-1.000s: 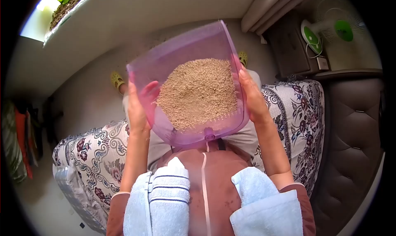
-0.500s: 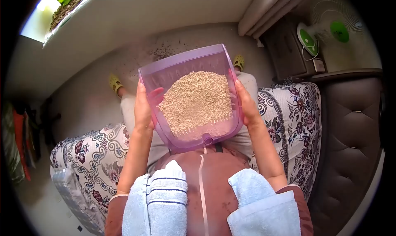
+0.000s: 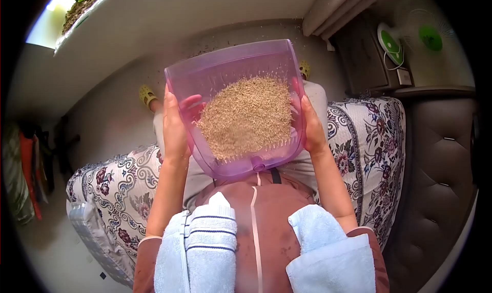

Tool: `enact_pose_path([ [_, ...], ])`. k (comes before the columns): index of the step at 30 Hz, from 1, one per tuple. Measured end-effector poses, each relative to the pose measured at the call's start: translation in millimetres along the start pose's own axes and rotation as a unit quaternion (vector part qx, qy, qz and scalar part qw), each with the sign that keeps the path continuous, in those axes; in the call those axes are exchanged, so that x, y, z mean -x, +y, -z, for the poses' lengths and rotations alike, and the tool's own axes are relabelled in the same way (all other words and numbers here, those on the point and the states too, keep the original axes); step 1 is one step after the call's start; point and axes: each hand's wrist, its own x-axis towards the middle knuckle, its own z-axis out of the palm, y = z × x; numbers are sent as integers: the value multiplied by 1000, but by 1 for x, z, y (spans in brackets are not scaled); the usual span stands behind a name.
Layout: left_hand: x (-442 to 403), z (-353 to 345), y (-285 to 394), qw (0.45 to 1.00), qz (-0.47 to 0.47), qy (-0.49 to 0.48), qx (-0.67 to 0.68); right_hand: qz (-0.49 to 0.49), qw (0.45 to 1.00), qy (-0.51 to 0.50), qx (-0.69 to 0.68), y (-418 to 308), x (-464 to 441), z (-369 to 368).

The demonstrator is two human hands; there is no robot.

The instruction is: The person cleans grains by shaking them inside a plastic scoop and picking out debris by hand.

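Note:
A see-through purple plastic winnowing pan [image 3: 230,54] is held up over my lap, its wide edge away from me and its rounded end close to my body. Loose tan grain [image 3: 246,116] is heaped in it, mostly toward the middle and right, and some grains look airborne above the heap. My left hand [image 3: 176,129] grips the left wall, with fingers showing through the plastic. On the opposite wall, my right hand [image 3: 312,126] is wrapped around the side, thumb on top. The slotted floor shows near the rounded end.
I sit on a bed with a floral cover [image 3: 361,139]. Dark bits are scattered on the floor beyond the pan. A brown cabinet [image 3: 359,57] carries a green-and-white fan [image 3: 392,44] at right. A windowsill box [image 3: 84,8] is at upper left. Blue towels [image 3: 210,236] lie over my shoulders.
The pan has risen slightly, nearer the camera, with both hands still on it. The grain has shifted and spread, its surface now looser, with some grains tossed up.

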Motion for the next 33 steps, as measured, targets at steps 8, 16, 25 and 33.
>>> enact_pose_path([
  [8,5,2,-2,982,-12,-8,187,107,977,-54,174,-98,4,-54],
  [16,-9,9,-4,998,-33,-43,33,69,996,-20,44,-11,-5,-9],
  [25,-30,7,-8,993,113,30,29,-63,996,37,-50,15,-8,0],
  [33,-41,13,-17,997,56,-52,-6,24,999,36,7,19,-1,-1],
])
